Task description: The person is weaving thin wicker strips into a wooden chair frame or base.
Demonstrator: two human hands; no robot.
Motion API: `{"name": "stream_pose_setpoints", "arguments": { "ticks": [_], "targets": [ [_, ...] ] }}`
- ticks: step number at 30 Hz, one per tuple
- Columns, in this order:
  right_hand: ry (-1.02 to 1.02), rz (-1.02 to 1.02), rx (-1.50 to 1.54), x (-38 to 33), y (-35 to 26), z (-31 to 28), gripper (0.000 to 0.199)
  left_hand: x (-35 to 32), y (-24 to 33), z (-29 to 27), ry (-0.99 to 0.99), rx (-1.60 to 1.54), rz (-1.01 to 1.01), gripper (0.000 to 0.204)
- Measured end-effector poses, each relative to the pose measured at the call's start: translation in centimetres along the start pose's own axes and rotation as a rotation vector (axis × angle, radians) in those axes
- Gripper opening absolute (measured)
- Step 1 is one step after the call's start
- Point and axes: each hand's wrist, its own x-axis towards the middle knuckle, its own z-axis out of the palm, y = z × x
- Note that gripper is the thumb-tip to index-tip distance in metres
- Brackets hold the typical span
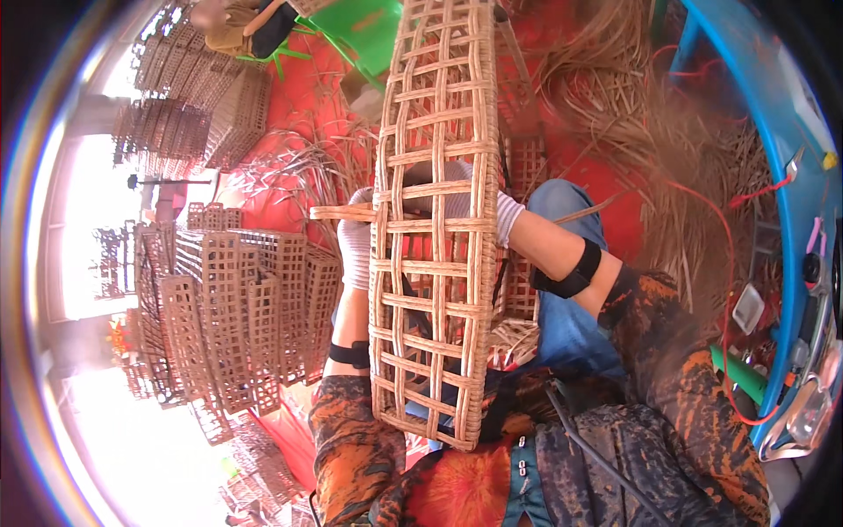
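Observation:
A long woven rattan basket [439,307] with an open square lattice stands upright in front of me. My left hand [355,241], in a striped glove, is closed at its left edge, with the fingertips partly hidden behind the weave. Beside that hand a pale flat strip [341,212] juts out to the left from the lattice. My right hand [457,186], gloved alike, reaches in from the right behind the lattice. It shows only through the gaps, so its fingers cannot be made out.
Stacks of woven lattice pieces [237,307] stand at the left. Loose cane strips [606,97] cover part of the red floor [619,220]. On the right a blue table edge [762,114] carries tools and a red cord [727,263]. A green plastic chair [356,31] and another person [250,26] are farther off.

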Motion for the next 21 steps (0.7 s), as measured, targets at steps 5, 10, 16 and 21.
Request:
{"name": "stream_pose_setpoints", "arguments": {
  "ticks": [5, 10, 16, 21],
  "targets": [
    [0.02, -0.309, -0.96, 0.3, 2.0, -0.4, 0.044, -0.3, -0.2, 0.0, -0.018, -0.31, -0.09, 0.019],
    [0.721, -0.124, 0.03, -0.9, 2.8, 3.8, 0.051, 0.1, -1.2, -1.3, -0.107, -0.409, -0.038, 0.022],
    [0.601, -0.062, 0.085, -0.7, 3.2, 3.9, 0.054, -2.0, 0.1, -1.0, 0.136, 0.348, 0.113, 0.02],
    [0.354, -0.122, -0.18, 3.0, 4.3, -2.6, 0.047, -3.7, 2.0, -0.2, 0.15, 0.439, -0.068, 0.025]
  ]
}}
